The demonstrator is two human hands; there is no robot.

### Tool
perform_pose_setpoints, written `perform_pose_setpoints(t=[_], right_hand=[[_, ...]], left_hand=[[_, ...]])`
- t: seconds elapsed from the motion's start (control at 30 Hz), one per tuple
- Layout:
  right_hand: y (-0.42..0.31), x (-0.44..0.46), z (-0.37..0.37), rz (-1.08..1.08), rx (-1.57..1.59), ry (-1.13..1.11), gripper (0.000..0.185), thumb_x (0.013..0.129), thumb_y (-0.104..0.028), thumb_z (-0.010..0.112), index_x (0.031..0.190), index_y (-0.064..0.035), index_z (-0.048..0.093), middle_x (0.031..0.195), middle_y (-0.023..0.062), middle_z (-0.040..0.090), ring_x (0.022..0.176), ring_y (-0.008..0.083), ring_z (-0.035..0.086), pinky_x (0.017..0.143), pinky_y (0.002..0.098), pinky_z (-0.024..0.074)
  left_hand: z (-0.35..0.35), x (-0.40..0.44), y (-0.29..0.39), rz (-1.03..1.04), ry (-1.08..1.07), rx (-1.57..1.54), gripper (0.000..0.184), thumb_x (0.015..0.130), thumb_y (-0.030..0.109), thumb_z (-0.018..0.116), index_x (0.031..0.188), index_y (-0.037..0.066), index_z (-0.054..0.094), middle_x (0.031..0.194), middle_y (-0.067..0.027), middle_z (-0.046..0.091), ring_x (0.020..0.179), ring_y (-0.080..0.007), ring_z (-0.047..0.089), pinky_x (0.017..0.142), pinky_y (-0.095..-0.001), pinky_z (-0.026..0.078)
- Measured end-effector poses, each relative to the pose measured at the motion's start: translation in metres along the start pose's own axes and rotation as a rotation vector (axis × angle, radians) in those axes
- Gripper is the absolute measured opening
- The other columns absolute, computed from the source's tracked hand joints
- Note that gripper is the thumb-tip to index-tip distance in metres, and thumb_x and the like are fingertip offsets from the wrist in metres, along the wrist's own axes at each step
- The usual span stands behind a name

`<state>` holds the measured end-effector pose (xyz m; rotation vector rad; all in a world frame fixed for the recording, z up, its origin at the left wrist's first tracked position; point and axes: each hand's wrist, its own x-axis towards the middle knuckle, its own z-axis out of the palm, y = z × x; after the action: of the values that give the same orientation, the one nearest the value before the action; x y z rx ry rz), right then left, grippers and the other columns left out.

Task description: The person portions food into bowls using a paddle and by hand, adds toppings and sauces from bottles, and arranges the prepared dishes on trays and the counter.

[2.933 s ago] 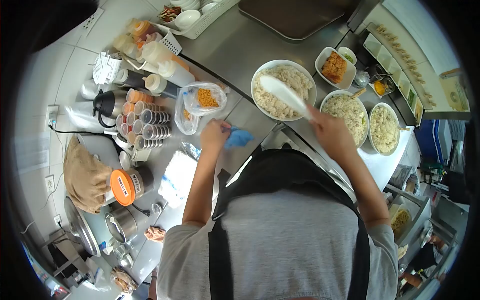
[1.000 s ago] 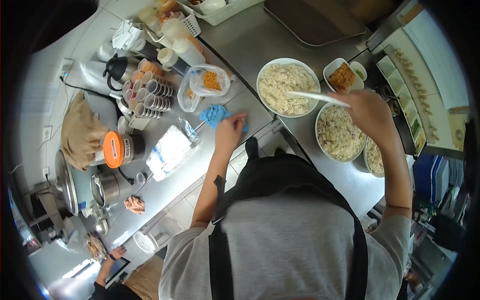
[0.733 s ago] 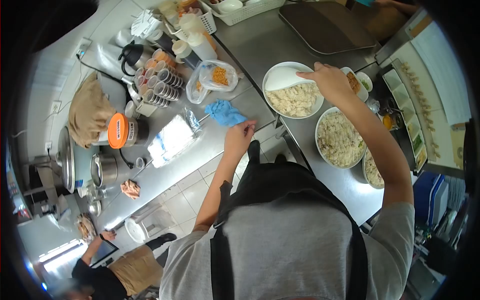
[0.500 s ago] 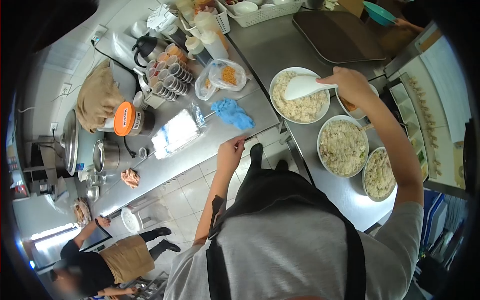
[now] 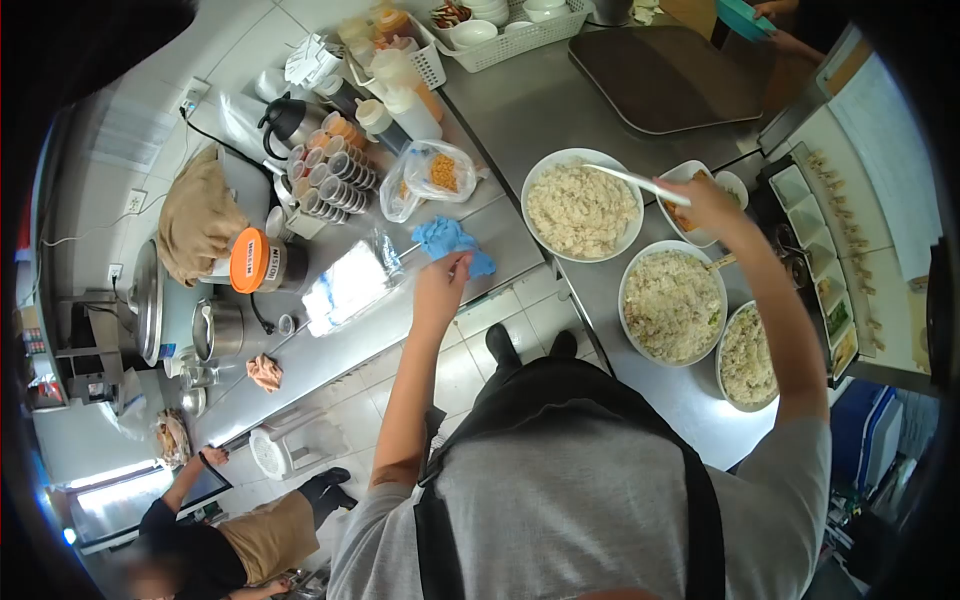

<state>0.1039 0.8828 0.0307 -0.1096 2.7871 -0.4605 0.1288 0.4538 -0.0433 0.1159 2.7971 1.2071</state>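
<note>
My right hand (image 5: 703,208) is closed around the handle of a white rice paddle (image 5: 630,180), its blade over the rim of a large white bowl of plain rice (image 5: 583,212). Below that stand a bowl of mixed rice (image 5: 672,305), a utensil handle sticking out of it, and another bowl of mixed rice (image 5: 748,358), partly behind my right forearm. A smaller white bowl (image 5: 690,228) with orange-brown food lies under my right hand. My left hand (image 5: 440,290) has curled fingers over the counter edge, at a crumpled blue cloth (image 5: 445,240); whether they grip it is hidden.
A brown tray (image 5: 665,75) lies on the far counter, near a basket of bowls (image 5: 515,35). Lidded cups (image 5: 335,175), squeeze bottles (image 5: 410,110) and bagged orange bits (image 5: 440,172) stand left. One person (image 5: 235,535) is lower left; another person's hands hold a teal bowl (image 5: 742,18).
The paddle has lifted from the rice and turned edge-on, moving towards the bowl's rim with my right hand. My left hand has moved up to the blue cloth. The whole view has shifted slightly.
</note>
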Motion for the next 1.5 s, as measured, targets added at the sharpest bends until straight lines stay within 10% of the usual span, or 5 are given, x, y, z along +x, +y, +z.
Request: perform_pose_setpoints(t=[0.73, 1.07, 1.2, 1.33, 1.5], right_hand=[[-0.063, -0.087, 0.01, -0.062, 0.117, 0.238, 0.049, 0.08, -0.003, 0.054, 0.128, -0.0115, 0.053, 0.112, 0.0185, 0.061, 0.102, 0.035, 0.058, 0.086, 0.0399, 0.0447], [-0.295, -0.054, 0.082, -0.468, 0.51, 0.201, 0.063, 0.082, 0.004, 0.051, 0.141, -0.014, 0.038, 0.122, 0.0157, 0.049, 0.107, 0.0288, 0.053, 0.093, 0.0352, 0.0406], [-0.393, -0.044, 0.096, -0.848, 0.587, 0.091, 0.059, 0.085, -0.003, 0.056, 0.14, -0.0117, 0.039, 0.125, 0.0154, 0.049, 0.112, 0.03, 0.051, 0.096, 0.0338, 0.0391], [-0.403, 0.002, 0.128, -0.65, 0.529, -0.069, 0.052, 0.085, -0.015, 0.062, 0.134, -0.0081, 0.047, 0.126, 0.0162, 0.05, 0.116, 0.0331, 0.049, 0.098, 0.0365, 0.0381], [-0.323, 0.092, 0.216, -0.392, 0.077, 0.302, 0.05, 0.079, -0.011, 0.063, 0.128, -0.006, 0.051, 0.13, 0.0154, 0.048, 0.119, 0.036, 0.044, 0.102, 0.0418, 0.0344]], left_hand=[[0.007, -0.041, -0.006, -0.024, -0.132, -0.144, 0.022, 0.087, 0.013, 0.055, 0.104, 0.007, 0.068, 0.075, -0.0114, 0.068, 0.067, -0.0193, 0.066, 0.062, -0.0327, 0.05], [-0.049, -0.076, 0.041, 0.247, 0.071, -0.747, 0.038, 0.1, 0.027, 0.04, 0.127, 0.002, 0.048, 0.112, -0.0103, 0.057, 0.099, -0.0163, 0.054, 0.087, -0.03, 0.044], [-0.117, -0.093, -0.017, -0.084, 0.33, -0.83, 0.042, 0.099, 0.034, 0.037, 0.123, 0.001, 0.049, 0.113, -0.0117, 0.054, 0.104, -0.0187, 0.053, 0.09, -0.0313, 0.043], [-0.243, -0.109, -0.129, -0.178, 0.684, -0.775, 0.046, 0.098, 0.041, 0.035, 0.122, 0.002, 0.044, 0.082, -0.0103, 0.064, 0.07, -0.021, 0.067, 0.057, -0.0305, 0.053], [-0.423, -0.122, -0.32, -0.166, 0.813, -0.628, 0.041, 0.096, 0.036, 0.044, 0.1, -0.004, 0.052, 0.072, -0.0114, 0.061, 0.057, -0.0212, 0.062, 0.054, -0.0322, 0.052]])
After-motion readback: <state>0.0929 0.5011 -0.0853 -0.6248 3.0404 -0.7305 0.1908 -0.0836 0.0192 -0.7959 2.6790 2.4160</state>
